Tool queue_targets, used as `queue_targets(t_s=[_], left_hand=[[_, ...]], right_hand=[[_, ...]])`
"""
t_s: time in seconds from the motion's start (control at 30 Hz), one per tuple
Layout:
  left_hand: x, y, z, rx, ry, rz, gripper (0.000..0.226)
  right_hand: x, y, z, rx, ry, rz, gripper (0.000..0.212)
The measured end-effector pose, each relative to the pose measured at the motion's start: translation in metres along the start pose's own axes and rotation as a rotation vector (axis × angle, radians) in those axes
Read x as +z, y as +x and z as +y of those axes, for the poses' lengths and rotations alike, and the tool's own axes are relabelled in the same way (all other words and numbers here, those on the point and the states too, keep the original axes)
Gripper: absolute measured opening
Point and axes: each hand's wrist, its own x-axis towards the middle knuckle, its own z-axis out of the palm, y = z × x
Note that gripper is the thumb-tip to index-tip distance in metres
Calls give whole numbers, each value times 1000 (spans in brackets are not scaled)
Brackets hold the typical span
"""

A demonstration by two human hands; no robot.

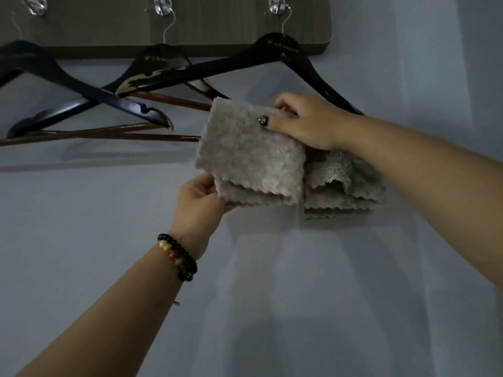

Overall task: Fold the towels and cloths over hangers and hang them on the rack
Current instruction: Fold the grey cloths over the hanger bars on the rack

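1. Pale blue-grey wall [272, 268] fills the view in front of me, with a dark wooden rack board [190, 28] fixed high on it, carrying shiny metal hooks [277, 4].

2. Three black wooden hangers with brown lower bars hang from those hooks; the rightmost black hanger [272, 50] is the one I am working on, and its brown bar runs left to right behind my hands.

3. Over that bar lies a fluffy beige cloth with scalloped edges [250, 153], folded so both halves hang down towards me. Just to its right hangs a second grey-beige scalloped cloth [343, 186], partly hidden by my right forearm.

4. My right hand [304, 123] rests on top of the fold, fingers curled over the upper edge and thumb pressed on the front face, holding the cloth at the bar.

5. My left hand [201, 197], with a beaded bracelet [177, 257] on the wrist, pinches the lower left corner of the beige cloth between thumb and fingers.

6. The cloth sits between my hands, right above, left below. I judge the next move is tugging the hem down to even both halves.

7. The light is dim, so I cannot tell whether both cloths share one bar.
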Motion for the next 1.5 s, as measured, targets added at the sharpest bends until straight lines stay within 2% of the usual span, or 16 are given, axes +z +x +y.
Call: queue_targets(t_s=[0.03, 0.17, 0.23, 0.33, 0.4, 0.53, 0.63, 0.7, 0.87, 0.97, 1.23, 1.37, 1.5], left_hand=[[-1, -3, -2, -17, -8, 10, 23], [-6, -7, -8, -118, -87, -2, 26], [-6, -7, -12, -175, -126, -26, 29], [5, -7, -22, -286, -153, -11, 27], [19, -11, -28, -383, -134, -61, 20], [51, -18, -41, -484, -102, -150, 13], [74, -17, -47, -467, -120, -159, 12], [87, -16, -50, -449, -137, -174, 7], [110, -14, -58, -374, -183, -97, 16], [116, -15, -63, -389, -225, -26, 11], [115, -17, -62, -378, -204, -9, 20], [95, -28, -56, -334, -178, -9, 18], [61, -33, -52, -246, -175, 97, 21]], right_hand=[[3, -8, 3, -36, 19, 63, 39], [25, -59, 19, -274, 37, 507, 42], [41, -83, 32, -279, -33, 589, 50], [67, -102, 50, -214, -172, 631, 57], [77, -105, 60, -182, -228, 627, 57], [85, -101, 76, -268, -401, 612, 49], [87, -102, 89, -330, -433, 746, 21], [88, -107, 95, -354, -448, 776, 15], [95, -122, 102, -376, -497, 750, 16], [100, -127, 103, -385, -514, 723, 18], [107, -132, 103, -441, -534, 655, 23], [106, -133, 91, -414, -373, 678, 24], [90, -126, 63, -414, -213, 779, 26]])
